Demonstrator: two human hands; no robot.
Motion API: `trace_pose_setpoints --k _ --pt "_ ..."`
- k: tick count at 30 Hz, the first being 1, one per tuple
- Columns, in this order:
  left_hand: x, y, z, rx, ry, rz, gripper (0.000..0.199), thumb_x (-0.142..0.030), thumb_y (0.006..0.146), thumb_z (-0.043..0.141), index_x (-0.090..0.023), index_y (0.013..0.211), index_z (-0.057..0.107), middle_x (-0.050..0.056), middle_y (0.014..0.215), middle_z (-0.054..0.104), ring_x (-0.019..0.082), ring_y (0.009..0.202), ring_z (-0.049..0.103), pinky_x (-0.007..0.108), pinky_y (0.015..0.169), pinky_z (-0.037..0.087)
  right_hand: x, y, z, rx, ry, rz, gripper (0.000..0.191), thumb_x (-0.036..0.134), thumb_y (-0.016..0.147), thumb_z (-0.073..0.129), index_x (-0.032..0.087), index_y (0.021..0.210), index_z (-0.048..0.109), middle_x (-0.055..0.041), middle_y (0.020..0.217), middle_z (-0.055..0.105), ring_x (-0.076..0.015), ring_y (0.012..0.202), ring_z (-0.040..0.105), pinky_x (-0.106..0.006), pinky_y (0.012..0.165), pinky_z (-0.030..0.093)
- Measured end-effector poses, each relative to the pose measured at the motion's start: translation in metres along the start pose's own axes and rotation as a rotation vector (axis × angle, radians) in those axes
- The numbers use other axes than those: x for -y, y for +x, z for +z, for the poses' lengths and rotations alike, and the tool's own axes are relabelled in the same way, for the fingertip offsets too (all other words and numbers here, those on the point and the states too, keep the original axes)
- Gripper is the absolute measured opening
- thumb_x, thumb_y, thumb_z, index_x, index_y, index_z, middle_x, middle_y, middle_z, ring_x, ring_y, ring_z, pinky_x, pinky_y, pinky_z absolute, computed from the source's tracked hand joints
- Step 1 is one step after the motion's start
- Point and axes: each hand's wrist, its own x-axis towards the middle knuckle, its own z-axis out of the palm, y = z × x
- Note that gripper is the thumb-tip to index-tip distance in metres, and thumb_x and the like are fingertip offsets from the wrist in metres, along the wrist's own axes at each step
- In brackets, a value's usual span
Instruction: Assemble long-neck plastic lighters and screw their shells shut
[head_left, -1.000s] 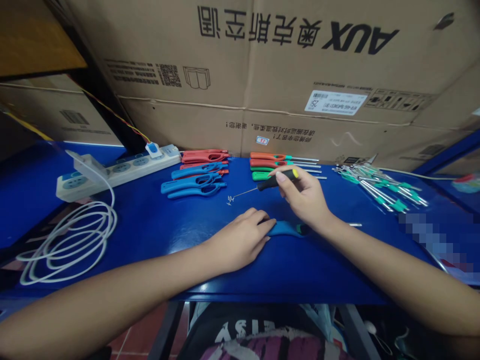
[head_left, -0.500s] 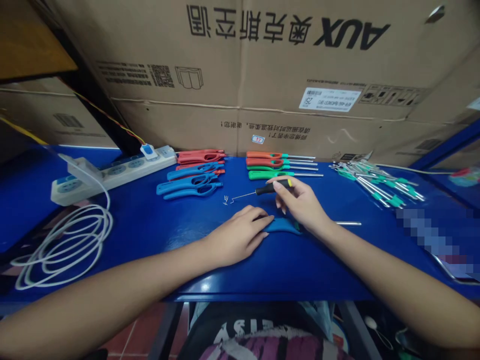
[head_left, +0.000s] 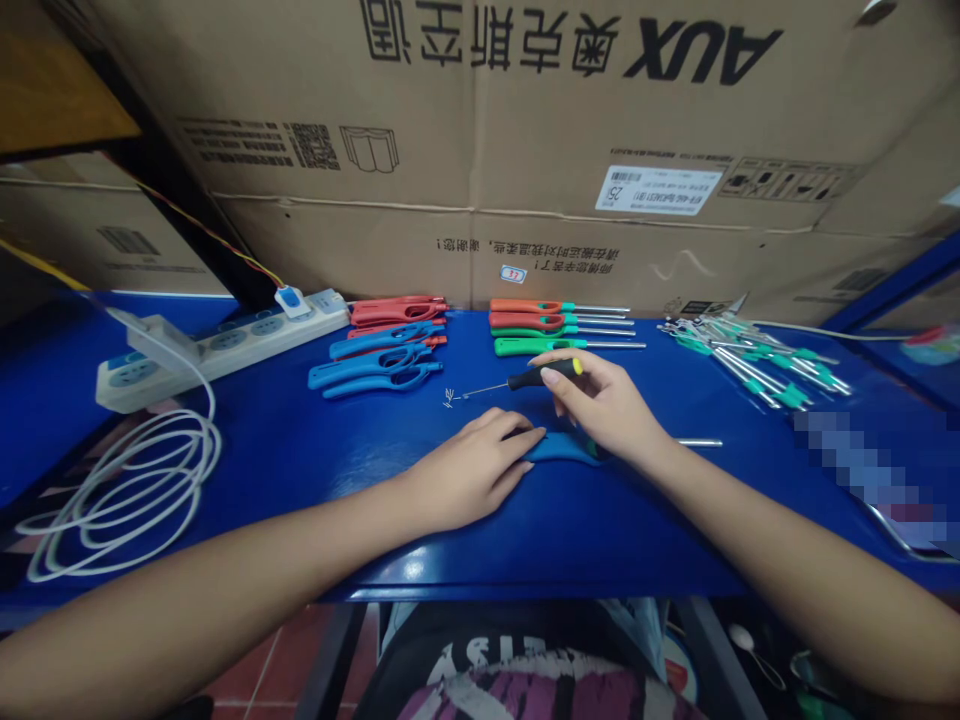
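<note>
Your left hand [head_left: 469,475] lay palm down with its fingers bent close together, gripping the near-left end of the blue lighter [head_left: 564,447], probably to steady it on the blue table [head_left: 300,520]. The lighter's other end ran beneath your right hand [head_left: 609,400], its metal rod [head_left: 699,442] showing beyond your wrist.

Your right thumb and fingers pinched the black grip of the screwdriver [head_left: 541,375]. Its thin shaft sloped down and left, ahead of your left hand, to the small pale pins [head_left: 448,398]; you likely held it lightly so the tip could be placed finely. Whether it touched a pin, I could not tell.

The blue handles [head_left: 341,374] and red handles [head_left: 397,312] lay beyond your left hand, the green lighter [head_left: 525,347] just beyond your right, and the rods with green fittings [head_left: 750,370] farther right, seemingly sorted by kind for easy reach.
</note>
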Motion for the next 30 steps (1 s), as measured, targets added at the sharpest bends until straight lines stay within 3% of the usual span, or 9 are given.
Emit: trace_pose_setpoints --k 7,18,24,30 --pt "-0.001 0.0 -0.001 0.002 0.005 0.005 0.041 -0.024 0.104 0.046 -0.012 0.141 0.054 0.016 0.126 0.059 0.028 0.12 0.053 0.046 0.106 0.049 0.002 -0.001 0.002 -0.03 0.044 -0.002 0.037 0.049 0.088 0.069 0.017 0.107 0.068 0.0052 0.059 0.057 -0.008 0.047 0.05 -0.023 0.046 0.039" --pt "0.001 0.001 0.001 -0.026 -0.081 -0.004 0.039 -0.026 0.103 0.049 -0.014 0.141 0.055 0.014 0.13 0.061 0.026 0.122 0.055 0.044 0.108 0.049 0.003 0.01 -0.011 -0.358 0.362 0.026 0.04 0.06 0.085 0.068 0.02 0.088 0.063 0.0039 0.063 0.056 -0.0082 0.045 0.049 -0.022 0.041 0.039" --pt "-0.005 0.0 0.001 0.003 -0.053 0.036 0.038 -0.024 0.104 0.046 -0.014 0.14 0.055 0.016 0.13 0.062 0.027 0.122 0.056 0.046 0.107 0.05 -0.003 0.009 -0.008 -0.222 0.077 0.036 0.045 0.061 0.082 0.071 0.018 0.095 0.066 0.0046 0.059 0.057 -0.0088 0.046 0.052 -0.021 0.043 0.042" --pt "-0.005 -0.001 0.0 0.018 -0.031 0.04 0.038 -0.024 0.104 0.047 -0.014 0.14 0.054 0.016 0.131 0.061 0.027 0.124 0.055 0.046 0.108 0.049 -0.003 0.002 0.0 -0.059 0.021 0.018 0.042 0.057 0.088 0.066 0.018 0.103 0.067 0.0041 0.062 0.059 -0.009 0.049 0.053 -0.023 0.048 0.045"
